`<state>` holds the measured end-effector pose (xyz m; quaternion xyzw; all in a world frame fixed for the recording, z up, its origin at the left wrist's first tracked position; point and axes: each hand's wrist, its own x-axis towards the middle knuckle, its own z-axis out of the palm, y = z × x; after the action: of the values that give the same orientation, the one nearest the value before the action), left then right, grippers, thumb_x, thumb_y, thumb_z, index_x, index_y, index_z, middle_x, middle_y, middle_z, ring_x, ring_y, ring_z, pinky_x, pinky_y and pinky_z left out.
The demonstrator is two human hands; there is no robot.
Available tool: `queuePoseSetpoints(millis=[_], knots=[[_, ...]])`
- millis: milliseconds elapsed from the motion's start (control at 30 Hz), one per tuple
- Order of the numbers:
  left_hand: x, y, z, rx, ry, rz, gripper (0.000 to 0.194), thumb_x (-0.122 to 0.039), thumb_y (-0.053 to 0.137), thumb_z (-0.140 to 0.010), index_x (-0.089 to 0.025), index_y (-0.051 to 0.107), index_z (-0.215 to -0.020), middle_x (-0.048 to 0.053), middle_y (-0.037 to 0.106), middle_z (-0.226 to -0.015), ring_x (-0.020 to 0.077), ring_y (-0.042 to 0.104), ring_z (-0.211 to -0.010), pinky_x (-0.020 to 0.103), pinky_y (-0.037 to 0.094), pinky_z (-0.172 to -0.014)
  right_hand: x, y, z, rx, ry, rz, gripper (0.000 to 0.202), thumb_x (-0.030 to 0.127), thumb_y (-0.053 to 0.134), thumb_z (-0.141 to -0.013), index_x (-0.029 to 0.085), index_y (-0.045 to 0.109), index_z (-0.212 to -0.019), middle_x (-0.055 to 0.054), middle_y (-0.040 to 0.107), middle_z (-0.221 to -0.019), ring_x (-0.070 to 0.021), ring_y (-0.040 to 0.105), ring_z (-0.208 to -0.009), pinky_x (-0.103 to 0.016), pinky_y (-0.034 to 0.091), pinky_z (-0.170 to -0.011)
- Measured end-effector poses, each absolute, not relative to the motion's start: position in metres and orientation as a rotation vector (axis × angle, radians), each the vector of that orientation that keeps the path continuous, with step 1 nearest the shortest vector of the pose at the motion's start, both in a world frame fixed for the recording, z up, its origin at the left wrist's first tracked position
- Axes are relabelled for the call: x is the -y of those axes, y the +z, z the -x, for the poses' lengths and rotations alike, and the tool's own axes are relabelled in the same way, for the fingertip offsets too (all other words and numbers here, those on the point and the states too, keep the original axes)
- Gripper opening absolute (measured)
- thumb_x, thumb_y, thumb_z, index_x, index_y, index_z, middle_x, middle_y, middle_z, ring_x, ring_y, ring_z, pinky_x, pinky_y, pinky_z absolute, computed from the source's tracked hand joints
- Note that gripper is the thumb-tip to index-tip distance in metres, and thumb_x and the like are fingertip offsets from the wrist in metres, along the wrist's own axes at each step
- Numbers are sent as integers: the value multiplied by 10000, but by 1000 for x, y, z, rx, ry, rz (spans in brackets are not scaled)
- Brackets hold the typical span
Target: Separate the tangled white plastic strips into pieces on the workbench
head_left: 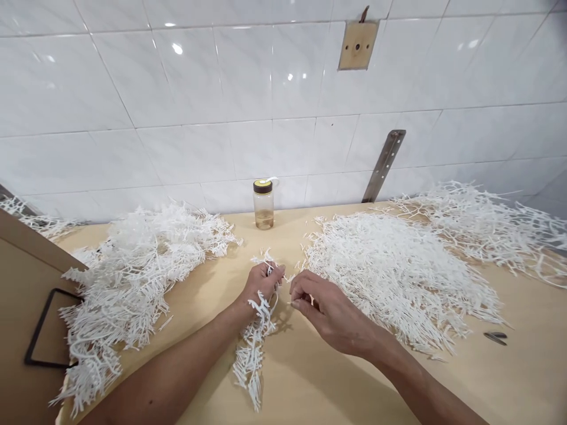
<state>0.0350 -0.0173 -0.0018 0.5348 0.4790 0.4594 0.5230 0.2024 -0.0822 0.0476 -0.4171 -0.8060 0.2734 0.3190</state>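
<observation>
1. Two bare arms (181,360) are closest, reaching in from 7 and 5 o'clock.
2. The white branchy piece (253,354) is in the middle, hanging toward 6 o'clock from the left hand (266,278), which grips it tight.
3. The right hand (312,298) is just beside it at 3 o'clock, fingers bent; I can't tell if it pinches anything.
4. On the surface (310,378), a bottle (264,212) stands at 12 o'clock.
5. White piles sit at 10 (137,265) and 2 o'clock (394,271).
6. A brown box (31,295) is at 9 o'clock.
</observation>
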Motion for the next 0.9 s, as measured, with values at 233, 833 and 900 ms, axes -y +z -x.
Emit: queuePoseSetpoints(millis=[233, 833, 900], knots=[[19, 0, -34, -994, 1049, -1206, 472, -597, 726, -702, -149, 598, -633, -33, 530, -535, 60, 379, -430, 220, 261, -451, 58, 33, -224, 1727, 424, 1545, 162, 305, 490, -909, 207, 572, -810, -2, 600, -683, -160, 535, -607, -286, 404, -590], [21, 3, -35, -902, 988, -1113, 482, -584, 776, -653, -127, 623, -674, -20, 550, -563, 65, 420, -468, 216, 295, -480, 64, 25, -211, 2025, 502, 1260, 90, 236, 556, -922, 215, 640, -946, -25, 665, -948, -130, 560, -667, -294, 446, -681], [21, 4, -36, -897, 989, -1097, 480, -578, 785, -645, -126, 630, -689, -18, 556, -568, 67, 425, -472, 216, 296, -481, 63, 24, -213, 2043, 491, 1255, 89, 223, 551, -924, 210, 632, -889, -22, 658, -894, -147, 575, -718, -291, 433, -686]])
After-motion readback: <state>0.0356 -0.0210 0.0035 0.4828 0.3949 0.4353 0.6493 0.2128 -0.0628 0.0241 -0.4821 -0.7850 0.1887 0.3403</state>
